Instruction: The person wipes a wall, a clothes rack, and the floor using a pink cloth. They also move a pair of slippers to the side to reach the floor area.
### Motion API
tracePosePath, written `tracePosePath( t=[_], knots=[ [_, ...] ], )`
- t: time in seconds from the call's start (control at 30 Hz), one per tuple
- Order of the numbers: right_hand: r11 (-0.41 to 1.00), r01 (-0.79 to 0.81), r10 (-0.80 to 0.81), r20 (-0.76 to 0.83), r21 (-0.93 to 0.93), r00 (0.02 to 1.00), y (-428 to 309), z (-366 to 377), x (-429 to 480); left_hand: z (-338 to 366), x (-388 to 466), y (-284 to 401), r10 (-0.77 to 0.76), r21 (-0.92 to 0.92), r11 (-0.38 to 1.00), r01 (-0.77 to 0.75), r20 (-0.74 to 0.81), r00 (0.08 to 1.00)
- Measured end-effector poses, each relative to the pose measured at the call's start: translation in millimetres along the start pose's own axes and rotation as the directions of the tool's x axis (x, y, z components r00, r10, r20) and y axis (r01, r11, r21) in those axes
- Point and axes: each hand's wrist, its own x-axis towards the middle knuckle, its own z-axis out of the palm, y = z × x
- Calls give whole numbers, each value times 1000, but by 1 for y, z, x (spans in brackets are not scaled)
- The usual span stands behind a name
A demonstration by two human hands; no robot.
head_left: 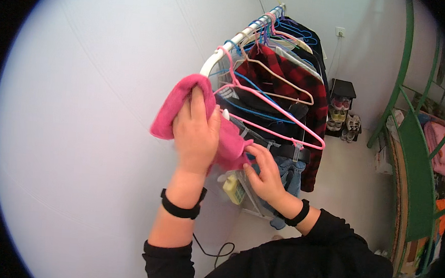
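Observation:
A pink cloth is draped about the curved end of the white clothes rail. My left hand lies over the cloth at this bend, its fingers pressing the fabric around the tube. Lower and to the right, my right hand holds the cloth's other end between thumb and fingers. Just beyond the hands hangs a pink hanger with clips along its lower bar. The cloth hides the upright part of the rail beneath my left hand.
Behind the pink hanger hang a beige hanger, a red-and-black checked shirt and jeans. A yellow bottle stands below. Farther off are a shoe rack and a green metal bed frame. A black cable lies low.

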Motion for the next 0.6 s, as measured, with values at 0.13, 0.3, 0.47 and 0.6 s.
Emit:
tracePosePath(
  t=[0.13,0.3,0.47,0.6],
  knots=[
    [989,27,-19,-51,149,999,-8,-2,17,-13,67,3,86,-51,996,-77,200,976],
    [964,90,-53,-148,252,988,-21,-12,51,6,110,5,114,21,991,-132,381,918],
    [915,353,-389,-191,-197,901,-37,-40,83,6,119,3,88,40,992,-117,438,895],
    [811,177,-275,-96,-557,957,-35,-53,115,6,120,3,46,24,998,-62,426,904]
  ],
)
